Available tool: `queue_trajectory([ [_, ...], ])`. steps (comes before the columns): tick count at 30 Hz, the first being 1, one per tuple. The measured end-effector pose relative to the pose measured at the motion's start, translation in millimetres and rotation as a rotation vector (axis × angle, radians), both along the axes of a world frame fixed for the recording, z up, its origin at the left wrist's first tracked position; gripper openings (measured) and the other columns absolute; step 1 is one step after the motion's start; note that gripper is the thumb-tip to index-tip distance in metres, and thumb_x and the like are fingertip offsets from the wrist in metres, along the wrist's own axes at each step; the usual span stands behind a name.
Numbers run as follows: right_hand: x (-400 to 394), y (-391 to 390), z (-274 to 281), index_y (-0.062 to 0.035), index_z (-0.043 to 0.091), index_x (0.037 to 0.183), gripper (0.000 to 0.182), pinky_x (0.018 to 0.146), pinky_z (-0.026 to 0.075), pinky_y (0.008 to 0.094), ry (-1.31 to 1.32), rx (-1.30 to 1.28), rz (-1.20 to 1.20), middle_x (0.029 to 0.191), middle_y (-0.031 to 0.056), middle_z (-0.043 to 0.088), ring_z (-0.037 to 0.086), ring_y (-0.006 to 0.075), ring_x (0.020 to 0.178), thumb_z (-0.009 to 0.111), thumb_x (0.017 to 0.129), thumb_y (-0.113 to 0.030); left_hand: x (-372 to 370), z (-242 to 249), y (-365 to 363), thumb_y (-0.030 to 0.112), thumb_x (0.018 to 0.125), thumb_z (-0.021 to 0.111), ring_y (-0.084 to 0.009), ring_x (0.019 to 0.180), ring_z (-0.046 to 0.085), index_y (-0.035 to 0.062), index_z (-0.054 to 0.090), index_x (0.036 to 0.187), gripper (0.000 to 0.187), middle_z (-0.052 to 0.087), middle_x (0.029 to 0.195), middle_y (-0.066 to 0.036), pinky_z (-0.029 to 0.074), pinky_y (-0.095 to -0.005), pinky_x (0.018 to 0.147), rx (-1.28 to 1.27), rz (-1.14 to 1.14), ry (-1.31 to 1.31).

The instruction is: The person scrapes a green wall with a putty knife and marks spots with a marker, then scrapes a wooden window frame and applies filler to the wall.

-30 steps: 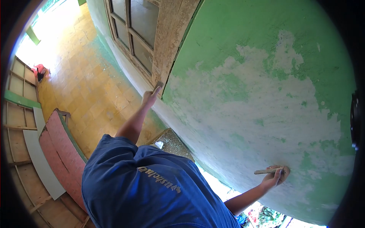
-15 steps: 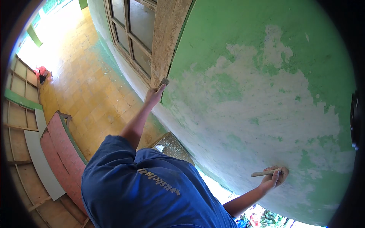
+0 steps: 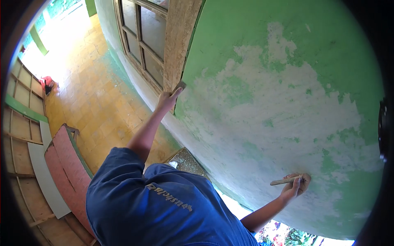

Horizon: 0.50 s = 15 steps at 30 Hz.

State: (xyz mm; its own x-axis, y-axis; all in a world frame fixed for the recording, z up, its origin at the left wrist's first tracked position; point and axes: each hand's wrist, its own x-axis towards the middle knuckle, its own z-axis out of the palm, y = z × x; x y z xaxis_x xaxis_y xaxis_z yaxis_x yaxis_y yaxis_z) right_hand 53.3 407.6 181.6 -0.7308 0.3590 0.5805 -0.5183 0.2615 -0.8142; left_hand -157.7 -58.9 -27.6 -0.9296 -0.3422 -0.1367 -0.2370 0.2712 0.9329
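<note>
My left hand is at the wooden window frame, closed around a small grey-brown block that shows beyond the thumb at the frame's edge. Lower right, my right hand grips a pale, flat, stick-like tool against the wall. One end of the tool sticks out to the left; its other end is hidden by the fingers. The wall in front of me has green paint worn away in a broad whitish patch.
Window panes sit inside the frame. To the left lie a yellow tiled floor, a pink panel and a wooden lattice wall. A red item is on the far floor. Below me is a speckled ledge.
The view has shifted slightly, so the wall's bare patch appears further left. My right hand and its tool sit a little higher in view. Both hands keep their holds.
</note>
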Motion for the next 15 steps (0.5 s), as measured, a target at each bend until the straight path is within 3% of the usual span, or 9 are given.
queue_trajectory([
  [4,-0.2,2.3,0.3,-0.0058,0.048,0.101,0.034,0.046,0.050,0.0318,0.009,0.005,0.023,0.075,0.0065,0.050,0.055,0.0181,0.057,0.068,0.080,-0.022,41.1,-32.4,8.6,0.070,0.077,0.054,-0.0170,0.040,0.045,0.0028,0.045,0.045,0.075,0.042,0.043,-0.005,0.035,-0.0362,0.041,0.117,0.001,-0.130],
  [6,0.4,4.8,-1.3,-0.0060,0.048,0.101,0.033,0.047,0.050,0.0327,0.008,0.032,0.066,0.079,0.0070,0.049,0.056,0.0189,0.058,0.068,0.080,-0.021,64.9,-55.1,26.1,0.072,0.077,0.052,-0.0156,0.037,0.045,0.0045,0.045,0.047,0.074,0.043,0.043,-0.004,0.035,-0.0337,0.039,0.090,-0.105,-0.201],
  [8,0.4,1.5,2.0,-0.0048,0.049,0.098,0.030,0.048,0.051,0.0335,-0.011,0.042,0.074,0.081,0.0072,0.049,0.056,0.0187,0.059,0.068,0.080,-0.019,88.5,-81.1,50.2,0.072,0.079,0.047,-0.0153,0.035,0.044,0.0061,0.046,0.048,0.073,0.043,0.043,-0.004,0.034,-0.0316,0.037,0.022,-0.291,-0.278],
  [10,1.7,1.2,5.5,-0.0029,0.051,0.096,0.025,0.052,0.050,0.0331,-0.027,0.037,0.109,0.083,0.0072,0.049,0.056,0.0173,0.064,0.066,0.080,-0.015,106.8,-86.8,77.1,0.068,0.086,0.038,-0.0162,0.035,0.044,0.0059,0.048,0.049,0.073,0.044,0.042,-0.004,0.035,-0.0310,0.037,0.172,-0.445,-0.373],
  [12,4.0,-3.6,8.7,-0.0010,0.052,0.095,0.023,0.062,0.049,0.0307,-0.078,0.052,0.113,0.083,0.0062,0.050,0.055,0.0151,0.071,0.065,0.079,-0.010,121.9,-81.0,103.8,0.061,0.091,0.031,-0.0158,0.034,0.043,0.0063,0.049,0.050,0.071,0.045,0.042,-0.004,0.036,-0.0303,0.037,0.215,-0.632,-0.400],
  [14,8.8,-14.9,-3.5,-0.0004,0.053,0.093,0.016,0.064,0.048,0.0279,-0.178,-0.069,0.153,0.084,0.0053,0.054,0.055,0.0126,0.071,0.062,0.082,-0.005,130.1,-75.9,128.9,0.055,0.094,0.030,-0.0142,0.035,0.044,0.0052,0.054,0.056,0.067,0.045,0.044,-0.003,0.036,-0.0290,0.038,0.232,-0.825,-0.450],
  [15,10.4,-14.3,-15.6,-0.0002,0.054,0.093,0.015,0.064,0.047,0.0274,-0.227,-0.013,0.166,0.084,0.0055,0.055,0.057,0.0128,0.071,0.063,0.082,-0.004,137.2,-54.7,145.2,0.051,0.095,0.033,-0.0134,0.035,0.043,0.0049,0.056,0.060,0.062,0.048,0.046,-0.002,0.035,-0.0289,0.037,0.286,-0.888,-0.485],
])
